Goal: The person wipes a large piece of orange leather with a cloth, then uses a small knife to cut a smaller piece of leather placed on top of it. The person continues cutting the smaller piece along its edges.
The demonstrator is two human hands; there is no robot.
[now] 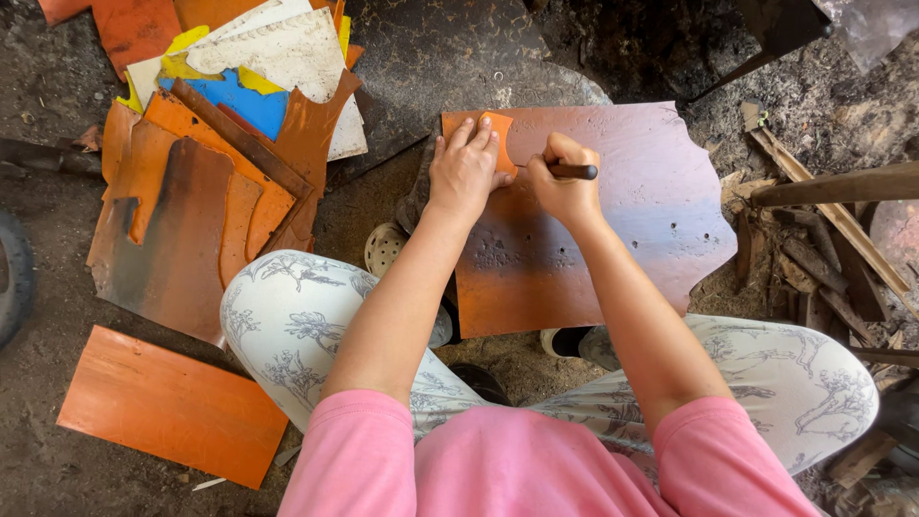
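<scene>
A large orange-to-pink sheet (613, 220) is spread flat on the ground, under and ahead of both hands, its far-right edge cut in scallops. For a clean outline the sheet is best kept flat, with no lift at the corner being worked.

To the left of the left hand, a pile of cut sheets (206, 182) in orange, brown, blue and yellow is heaped, and nearer the knee a single orange panel (172, 407) lies on the dirt; both are well apart from the work.

The left hand (466, 172) is pressed flat, fingers spread, on a small orange template (498, 139) at the sheet's top-left corner. The template is partly covered by the fingers, so its full shape cannot be told. Steady downward pressure seems called for here, with the fingertips kept back from the edge being traced, so that the template does not creep.

The right hand (565, 182) is clenched around a dark-handled tool (571, 171), just to the right of the template. The tip is hidden behind the fingers. The tip is probably best held tight against the template's edge and drawn in one even stroke.
</scene>
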